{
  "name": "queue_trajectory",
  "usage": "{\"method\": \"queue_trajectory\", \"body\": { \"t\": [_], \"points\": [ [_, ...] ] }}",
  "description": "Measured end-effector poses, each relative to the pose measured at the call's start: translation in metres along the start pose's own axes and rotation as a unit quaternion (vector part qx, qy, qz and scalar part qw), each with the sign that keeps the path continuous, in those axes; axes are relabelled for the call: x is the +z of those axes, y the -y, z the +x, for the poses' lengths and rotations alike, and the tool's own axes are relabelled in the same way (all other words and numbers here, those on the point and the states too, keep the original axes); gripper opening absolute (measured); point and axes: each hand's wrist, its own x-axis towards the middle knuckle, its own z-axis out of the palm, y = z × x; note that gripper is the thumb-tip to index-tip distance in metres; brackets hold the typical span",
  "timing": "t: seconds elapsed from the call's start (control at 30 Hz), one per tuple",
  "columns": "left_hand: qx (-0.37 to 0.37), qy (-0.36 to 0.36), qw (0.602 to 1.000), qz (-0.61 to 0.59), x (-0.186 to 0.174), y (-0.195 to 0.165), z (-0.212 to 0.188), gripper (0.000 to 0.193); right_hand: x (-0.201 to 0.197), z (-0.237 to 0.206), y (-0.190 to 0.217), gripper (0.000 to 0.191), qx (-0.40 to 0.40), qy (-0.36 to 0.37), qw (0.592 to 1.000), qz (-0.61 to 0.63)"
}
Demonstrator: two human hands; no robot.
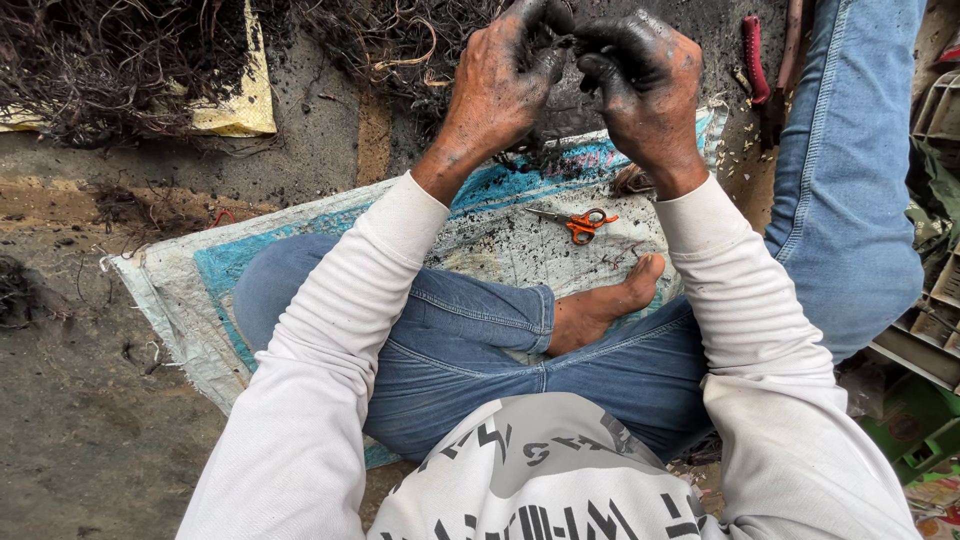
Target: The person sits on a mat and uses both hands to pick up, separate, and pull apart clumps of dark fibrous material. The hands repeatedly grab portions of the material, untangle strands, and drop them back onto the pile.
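My left hand (497,88) and right hand (643,88), both soot-blackened, meet above the woven mat (190,290), each grip pinched on a dark wire tangle (556,45). Orange-handled scissors (580,223) lie on the mat near my bare foot (600,305).

You're sitting on a bare, dirty concrete floor (90,440). Spread on it mid-frame: a woven plastic sack (170,300), white with a blue panel, dusted with black grit. Orange-handled scissors (582,223) lie on the sack, centre frame. Upper left: a heap of tangled dark wire (110,60) on a yellowish sheet (245,105). More wire runs along the top centre. Top right on the floor: a red-handled tool (755,55), possibly pliers, partly cut off.
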Motion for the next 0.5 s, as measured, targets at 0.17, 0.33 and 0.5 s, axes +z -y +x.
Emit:
{"method": "queue_trajectory", "body": {
  "t": [0.17,0.33,0.5],
  "points": [
    [0.027,-0.038,0.997,0.054,0.001,0.001,0.001,0.026,-0.003,-0.004,-0.015,0.014,0.045,0.024,0.990,0.132],
    [0.041,-0.057,0.993,0.099,0.000,-0.004,0.001,0.023,-0.002,-0.006,-0.019,0.015,0.115,0.022,0.970,0.215],
    [0.034,-0.073,0.993,0.090,-0.005,-0.016,0.002,0.025,-0.003,-0.007,-0.014,0.019,0.075,0.035,0.986,0.145]
  ]
}}
